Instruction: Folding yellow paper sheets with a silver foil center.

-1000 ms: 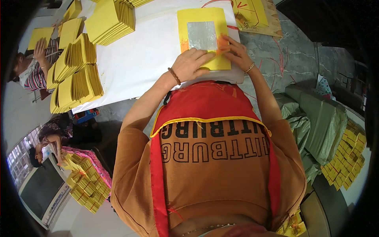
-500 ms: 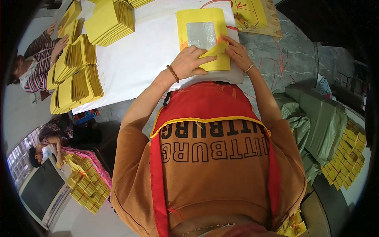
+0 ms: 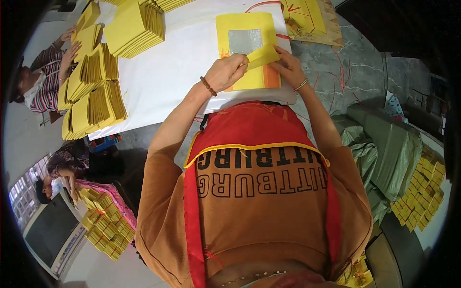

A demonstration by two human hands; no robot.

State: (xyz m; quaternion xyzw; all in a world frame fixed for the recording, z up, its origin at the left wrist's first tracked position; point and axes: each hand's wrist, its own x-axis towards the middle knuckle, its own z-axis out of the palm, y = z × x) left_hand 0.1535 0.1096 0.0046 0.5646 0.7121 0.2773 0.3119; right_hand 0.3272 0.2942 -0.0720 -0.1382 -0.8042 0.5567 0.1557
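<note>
Grey veined floor, strewn with red strings; on it, one white-covered table, seen in the head view. At the table's near right corner is placed one yellow sheet, marked with a silver patch. Its near part is raised as a flap, partly over the patch; below the flap, an orange strip is exposed.

Left hand: closed, the flap's left end being pinched between thumb and fingers; a beaded bracelet is worn. Right hand: fingers bent, tips set at the flap's right end; whether it is gripped there cannot be told. A bangle is worn.

At the table's left, several folded stacks, yellow; beside them, a co-worker in a striped top, by whose hands the outer stacks are touched. Lower left, tied bundles, by a pink cloth; a second person is bent over them. Upper right, one board, on which a yellow package is laid. Right, one green cover, with further yellow bundles beside it. Red apron, worn over a brown top.
</note>
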